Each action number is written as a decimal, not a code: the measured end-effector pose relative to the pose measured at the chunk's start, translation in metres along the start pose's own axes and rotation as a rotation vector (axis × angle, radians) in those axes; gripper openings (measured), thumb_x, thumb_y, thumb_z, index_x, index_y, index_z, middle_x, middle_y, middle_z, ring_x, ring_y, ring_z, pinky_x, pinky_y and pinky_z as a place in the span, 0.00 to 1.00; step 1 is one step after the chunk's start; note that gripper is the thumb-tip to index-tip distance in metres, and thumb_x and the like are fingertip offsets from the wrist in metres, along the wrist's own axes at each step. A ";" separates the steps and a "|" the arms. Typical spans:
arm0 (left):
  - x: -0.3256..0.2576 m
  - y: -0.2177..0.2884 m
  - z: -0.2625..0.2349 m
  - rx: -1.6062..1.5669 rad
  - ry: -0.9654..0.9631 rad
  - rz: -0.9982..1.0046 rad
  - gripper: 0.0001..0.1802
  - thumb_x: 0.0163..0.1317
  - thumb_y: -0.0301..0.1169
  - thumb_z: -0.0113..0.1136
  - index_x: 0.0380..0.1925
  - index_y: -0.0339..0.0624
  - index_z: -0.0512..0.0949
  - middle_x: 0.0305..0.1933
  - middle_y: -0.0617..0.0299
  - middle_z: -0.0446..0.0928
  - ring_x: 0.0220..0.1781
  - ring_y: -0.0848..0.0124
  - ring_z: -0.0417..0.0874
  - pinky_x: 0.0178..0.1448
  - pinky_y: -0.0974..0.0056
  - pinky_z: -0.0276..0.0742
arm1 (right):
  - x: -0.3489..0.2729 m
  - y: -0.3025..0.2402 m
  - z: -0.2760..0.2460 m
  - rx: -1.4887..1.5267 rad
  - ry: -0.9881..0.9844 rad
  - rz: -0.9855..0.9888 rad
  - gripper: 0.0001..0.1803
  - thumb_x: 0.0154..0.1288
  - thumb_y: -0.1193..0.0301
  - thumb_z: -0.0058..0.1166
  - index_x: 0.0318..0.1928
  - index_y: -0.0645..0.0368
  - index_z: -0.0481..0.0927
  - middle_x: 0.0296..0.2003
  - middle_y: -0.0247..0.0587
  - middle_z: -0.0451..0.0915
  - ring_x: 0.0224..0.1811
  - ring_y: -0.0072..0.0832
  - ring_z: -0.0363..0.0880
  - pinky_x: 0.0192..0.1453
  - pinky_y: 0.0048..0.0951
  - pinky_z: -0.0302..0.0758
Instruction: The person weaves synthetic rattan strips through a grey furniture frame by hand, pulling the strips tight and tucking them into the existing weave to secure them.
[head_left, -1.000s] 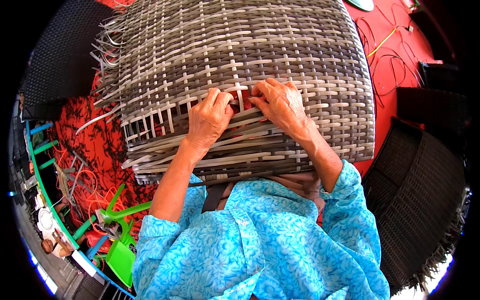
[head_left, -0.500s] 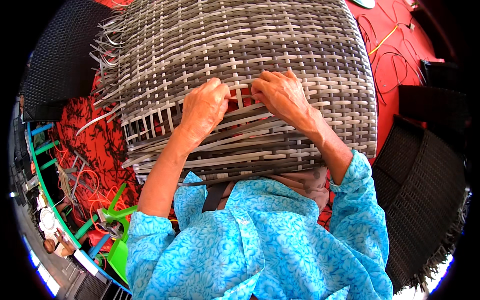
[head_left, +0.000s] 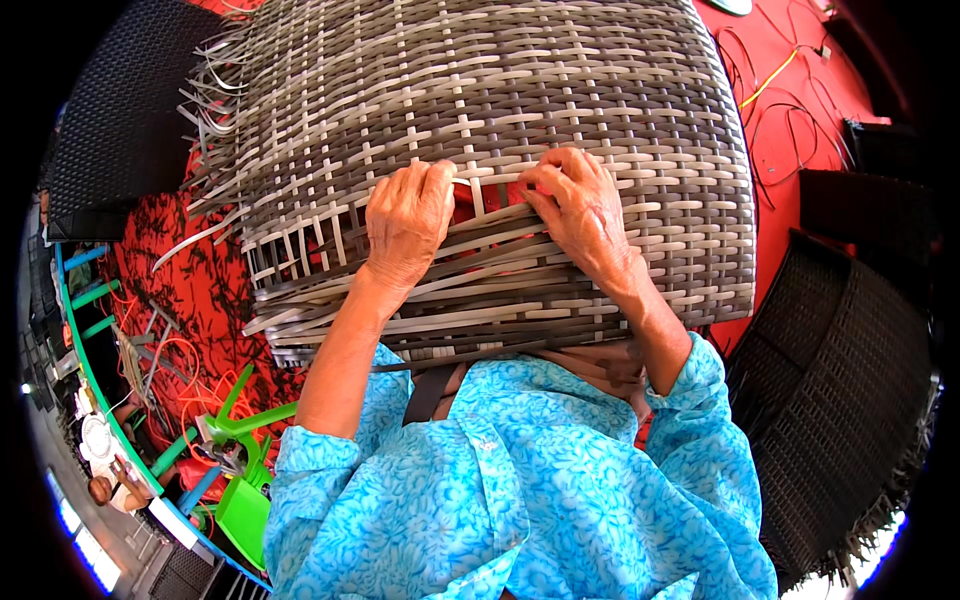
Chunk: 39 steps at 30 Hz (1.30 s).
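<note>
A large woven wicker panel in grey and brown flat strips lies across my lap. Along its near part runs a gap with loose strips and bare upright strips, red floor showing through. My left hand is closed at the left of this gap, pinching a pale wicker strip at the edge of the finished weave. Right of the gap is my right hand, fingers curled, with thumb and forefinger a little apart beside the weave edge. Its other fingertips rest near the panel.
Frayed strip ends stick out from the panel's left side. Dark woven pieces stand at the right, another at the upper left. A bright green plastic object sits lower left. Cords and scraps lie on the red floor.
My right hand has shifted slightly right and down, and its thumb and forefinger have parted from their pinch. My left hand has turned more upright, staying at nearly the same place.
</note>
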<state>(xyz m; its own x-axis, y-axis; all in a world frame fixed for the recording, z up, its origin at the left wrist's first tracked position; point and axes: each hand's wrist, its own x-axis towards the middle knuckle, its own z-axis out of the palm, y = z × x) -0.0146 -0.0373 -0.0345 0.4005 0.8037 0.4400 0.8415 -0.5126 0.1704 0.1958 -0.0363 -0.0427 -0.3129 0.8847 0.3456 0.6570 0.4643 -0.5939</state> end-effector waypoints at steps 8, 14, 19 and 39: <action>-0.013 -0.020 -0.024 -0.596 -0.395 -0.424 0.10 0.51 0.28 0.65 0.34 0.41 0.78 0.30 0.62 0.72 0.27 0.64 0.76 0.33 0.64 0.72 | 0.006 -0.011 0.010 -0.115 -0.017 0.011 0.11 0.53 0.72 0.58 0.39 0.52 0.81 0.36 0.34 0.75 0.40 0.35 0.72 0.47 0.37 0.68; -0.011 -0.013 -0.008 -0.094 -0.043 -0.065 0.09 0.45 0.22 0.63 0.27 0.43 0.74 0.30 0.61 0.71 0.31 0.61 0.77 0.33 0.60 0.73 | 0.033 -0.030 0.048 0.011 -0.085 -0.176 0.10 0.51 0.74 0.59 0.37 0.53 0.80 0.36 0.32 0.77 0.40 0.35 0.72 0.45 0.36 0.70; -0.024 -0.025 -0.022 -0.358 0.008 -0.480 0.10 0.49 0.25 0.64 0.31 0.44 0.75 0.29 0.61 0.72 0.28 0.65 0.77 0.31 0.65 0.74 | 0.028 -0.030 0.051 0.004 -0.025 -0.147 0.10 0.49 0.73 0.61 0.35 0.52 0.80 0.34 0.32 0.76 0.37 0.34 0.73 0.41 0.34 0.72; -0.036 -0.044 -0.023 -0.116 -0.039 -0.207 0.10 0.44 0.19 0.61 0.27 0.42 0.73 0.32 0.61 0.70 0.36 0.62 0.76 0.38 0.61 0.73 | 0.029 -0.031 0.054 0.046 -0.003 -0.172 0.08 0.49 0.69 0.63 0.33 0.51 0.81 0.32 0.33 0.72 0.35 0.33 0.72 0.37 0.34 0.70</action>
<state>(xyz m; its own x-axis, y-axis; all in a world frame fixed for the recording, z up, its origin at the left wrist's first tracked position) -0.0748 -0.0503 -0.0373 0.2396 0.9051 0.3512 0.8607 -0.3654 0.3544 0.1296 -0.0230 -0.0535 -0.4203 0.7922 0.4425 0.5615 0.6101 -0.5590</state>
